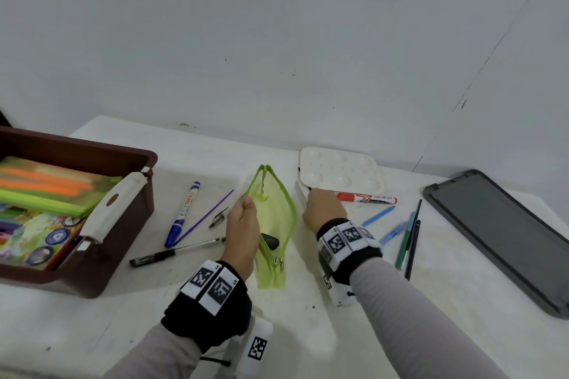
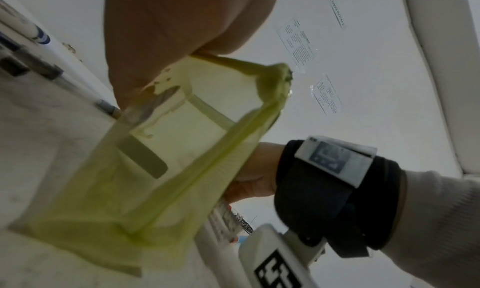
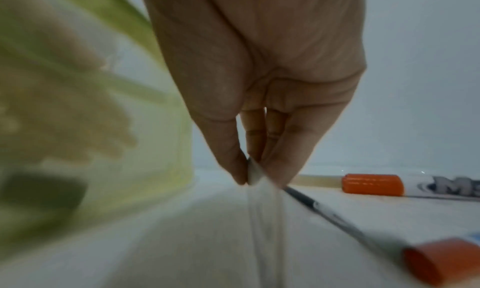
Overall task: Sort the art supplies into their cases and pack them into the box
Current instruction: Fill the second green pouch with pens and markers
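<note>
Head view, from the worktop's left edge: one brown box (image 1: 92,224) already holds bright cases. Beside it lie one blue marker (image 1: 182,214), one thin purple stick (image 1: 205,216) and one black pen (image 1: 172,252). At the middle, the left hand (image 1: 243,231) pinches the upper lip of the one lime mesh pouch (image 1: 274,218), holding its mouth open; a dark object sits inside. The pouch looks light and floppy, so it is best taken by the zipper edge, judging by how it sags. The right hand (image 1: 323,209) pinches the tip of a clear, slim item (image 3: 262,190), probably stiff, light and slippery; what it is I cannot tell. Just behind sits one white palette (image 1: 341,172), then one red marker (image 1: 366,198), roughly five pens and pencils (image 1: 406,240), and one grey lid (image 1: 498,234) at the right edge
</note>
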